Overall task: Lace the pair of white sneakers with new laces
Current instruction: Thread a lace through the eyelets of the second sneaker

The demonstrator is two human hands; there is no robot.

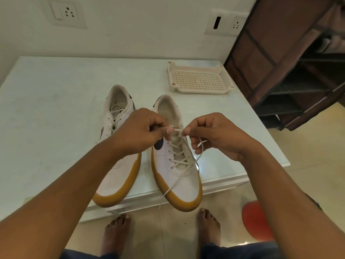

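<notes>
Two white sneakers with tan soles stand side by side on a pale table [56, 101], toes toward me. The right sneaker [179, 176] has a cream lace [178, 156] crisscrossed through its eyelets. My left hand [138, 131] and my right hand [212, 137] hover over its tongue, each pinching the lace, with a short stretch held taut between the thumbs. A loose lace end runs from my right hand down over the toe and off the table edge. The left sneaker [115, 176] is laced too, partly hidden under my left forearm.
A cream perforated plastic tray [199, 79] sits at the table's back right. A dark brown shelf unit [291, 58] stands to the right. My bare feet [117, 232] are on the tiled floor below the table's front edge, beside an orange-red object [255, 221].
</notes>
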